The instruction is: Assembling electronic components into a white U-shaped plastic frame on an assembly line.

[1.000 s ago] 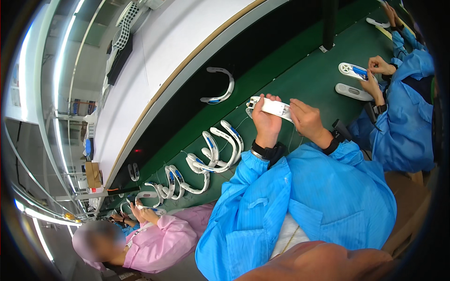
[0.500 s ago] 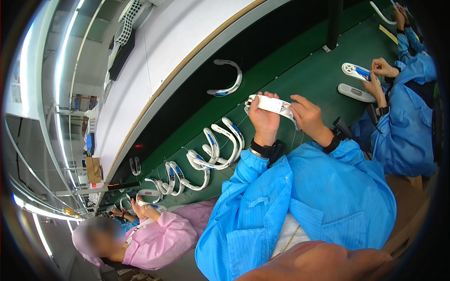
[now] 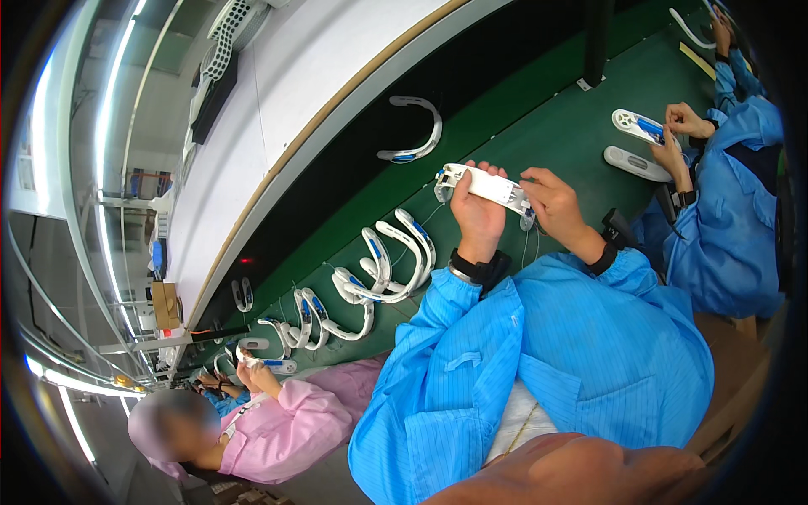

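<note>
A white curved plastic housing (image 3: 488,187), with small parts along its inner side, lies across my left hand (image 3: 478,215). The left thumb bends over its near edge and the fingers show behind the far edge. My right hand (image 3: 555,204) is at the housing's right end, with thumb and fingers curled against it; the exact fingertip contact is partly hidden. Thin wires (image 3: 530,244) hang below that end. To the left on the green bench, several white U-shaped bands (image 3: 408,252) with blue strips rest close together.
A single white U-shaped band (image 3: 433,126) lies on the dark strip (image 3: 505,63) beyond the green bench (image 3: 547,126). At right, a co-worker in blue (image 3: 724,219) handles a white and blue part (image 3: 640,126). A person in pink (image 3: 286,421) works at left. A dark post (image 3: 596,42) stands at the back.
The housing has turned a little in my hands, so more of its broad inner face shows. My hands stay almost in place; the lone band on the dark strip has shifted slightly right.
</note>
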The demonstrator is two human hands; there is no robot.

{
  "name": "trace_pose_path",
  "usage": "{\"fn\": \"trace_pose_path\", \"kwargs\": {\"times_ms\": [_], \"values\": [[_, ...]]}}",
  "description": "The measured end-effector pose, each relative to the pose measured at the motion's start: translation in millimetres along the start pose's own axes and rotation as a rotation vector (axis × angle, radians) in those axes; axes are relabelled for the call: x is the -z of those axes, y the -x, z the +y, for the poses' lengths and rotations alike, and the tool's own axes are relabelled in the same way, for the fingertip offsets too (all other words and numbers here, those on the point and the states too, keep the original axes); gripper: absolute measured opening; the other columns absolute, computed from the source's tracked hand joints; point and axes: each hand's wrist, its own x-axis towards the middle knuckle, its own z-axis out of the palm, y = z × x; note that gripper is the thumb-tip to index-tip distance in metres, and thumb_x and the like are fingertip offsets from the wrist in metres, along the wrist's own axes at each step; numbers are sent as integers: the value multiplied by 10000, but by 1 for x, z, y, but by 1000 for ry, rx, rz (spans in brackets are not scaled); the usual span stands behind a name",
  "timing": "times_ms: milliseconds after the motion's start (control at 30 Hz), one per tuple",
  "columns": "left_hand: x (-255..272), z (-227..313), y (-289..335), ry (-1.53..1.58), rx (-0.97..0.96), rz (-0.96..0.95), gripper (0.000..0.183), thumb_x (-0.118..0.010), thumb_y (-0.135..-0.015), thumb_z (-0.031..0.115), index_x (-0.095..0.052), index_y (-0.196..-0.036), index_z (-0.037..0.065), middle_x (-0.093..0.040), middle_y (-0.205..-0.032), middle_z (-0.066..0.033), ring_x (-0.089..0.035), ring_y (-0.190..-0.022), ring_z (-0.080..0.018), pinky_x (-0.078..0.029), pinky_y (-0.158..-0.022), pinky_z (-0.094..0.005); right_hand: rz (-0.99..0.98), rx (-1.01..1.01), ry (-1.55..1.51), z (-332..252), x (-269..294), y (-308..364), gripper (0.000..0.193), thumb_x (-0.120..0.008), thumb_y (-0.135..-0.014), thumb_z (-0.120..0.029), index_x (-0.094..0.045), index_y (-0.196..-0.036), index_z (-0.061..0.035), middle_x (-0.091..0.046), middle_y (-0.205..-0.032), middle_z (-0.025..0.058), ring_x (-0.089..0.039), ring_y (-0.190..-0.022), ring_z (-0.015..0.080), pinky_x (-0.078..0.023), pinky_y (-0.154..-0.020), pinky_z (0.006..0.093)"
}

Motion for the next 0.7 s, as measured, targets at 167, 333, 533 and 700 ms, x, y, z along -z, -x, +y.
{"fn": "trace_pose_path", "kwargs": {"times_ms": [167,333,533,700], "values": [[1,-13,6,-189,-121,-117,316,-510,-807,30,-426,-1110,55,-504,-972,-117,-509,-932,-249,-406,-942,-437,90,63,46,-5,-7,-8,175,-658,-731,24,-642,-905,25,-621,-1014,151,-629,-821,293,-521,-679,324],[-2,-8,5,-229,-154,-138,353,-487,-780,-22,-415,-1117,57,-498,-990,-116,-509,-929,-235,-403,-947,-431,69,-109,-58,1,-1,1,161,-668,-727,17,-637,-885,24,-623,-991,140,-631,-807,286,-517,-672,322],[-12,-12,16,-242,-148,-150,363,-486,-780,-28,-408,-1121,68,-486,-976,-106,-498,-928,-227,-394,-946,-426,161,-45,-16,3,-12,5,142,-676,-714,31,-634,-848,16,-625,-954,131,-632,-788,274,-515,-659,322],[-14,-12,10,-228,-152,-181,351,-492,-782,-23,-417,-1112,66,-485,-986,-105,-495,-924,-229,-392,-948,-424,199,-75,-56,3,-9,6,146,-677,-705,49,-641,-843,16,-630,-945,138,-628,-776,269,-514,-646,315]]}}
